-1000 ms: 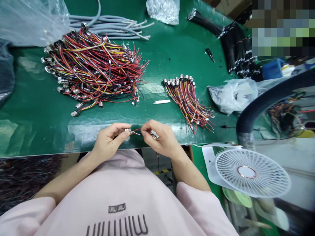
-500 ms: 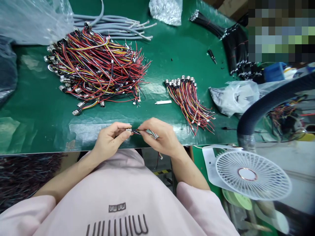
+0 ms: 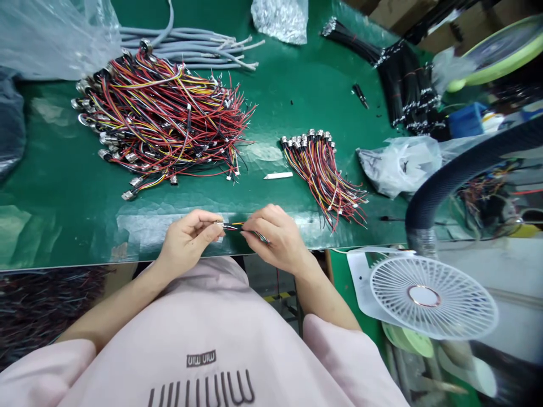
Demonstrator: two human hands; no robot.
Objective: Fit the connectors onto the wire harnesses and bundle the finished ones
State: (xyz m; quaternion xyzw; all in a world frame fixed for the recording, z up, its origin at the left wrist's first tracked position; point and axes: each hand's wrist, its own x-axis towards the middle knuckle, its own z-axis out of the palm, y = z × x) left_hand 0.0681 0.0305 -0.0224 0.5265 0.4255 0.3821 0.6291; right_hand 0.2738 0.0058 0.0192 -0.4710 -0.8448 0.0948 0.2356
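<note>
Near the table's front edge, my left hand [image 3: 189, 237] pinches the metal connector [image 3: 220, 224] of a wire harness between thumb and fingers. Its thin black, yellow, red and white wires [image 3: 233, 225] run across to my right hand [image 3: 275, 236], whose closed fingers grip them a short way from the connector. The far ends of the wires are mostly hidden under the right hand. Beyond the hands, a white pen-like stick [image 3: 278, 176] lies beside a small bundle of like harnesses [image 3: 320, 169], their connectors pointing away from me.
A large heap of harnesses [image 3: 169, 118] covers the left of the green table [image 3: 63, 226]. Behind it lie grey cables [image 3: 199, 48] and plastic bags. Black cable bundles [image 3: 399, 85] sit at the back right. A white fan [image 3: 432, 297] and a dark flexible hose [image 3: 428, 198] stand at the right.
My right hand's fingers have closed in more around the wires and shifted slightly right. The left hand keeps the connector. The whole view has moved a little.
</note>
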